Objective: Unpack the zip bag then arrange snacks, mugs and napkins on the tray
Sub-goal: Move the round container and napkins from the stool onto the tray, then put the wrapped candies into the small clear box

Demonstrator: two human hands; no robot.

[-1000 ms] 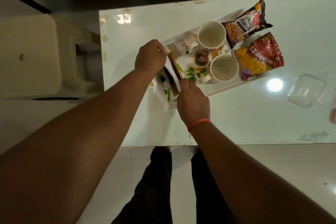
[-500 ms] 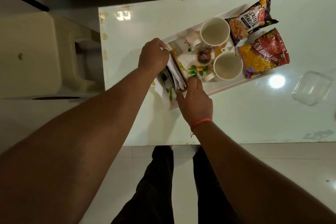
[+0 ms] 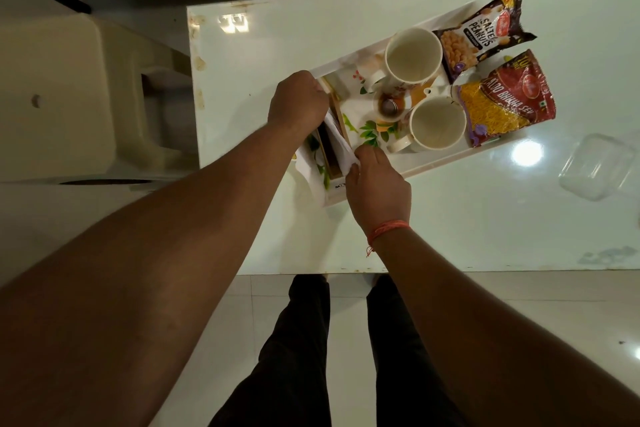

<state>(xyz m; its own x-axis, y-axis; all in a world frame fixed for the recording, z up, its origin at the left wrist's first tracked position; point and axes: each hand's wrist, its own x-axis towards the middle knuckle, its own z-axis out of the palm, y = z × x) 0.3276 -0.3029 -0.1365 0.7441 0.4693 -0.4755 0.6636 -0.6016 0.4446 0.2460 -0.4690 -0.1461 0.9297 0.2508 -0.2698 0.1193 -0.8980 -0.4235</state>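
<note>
With both hands, left hand [image 3: 298, 101] and right hand [image 3: 378, 185], closed on the napkins [image 3: 337, 139] in the holder [image 3: 329, 154] at the tray's [image 3: 446, 163] left end, we should seat them evenly, clear of the mugs [image 3: 437, 123].
</note>
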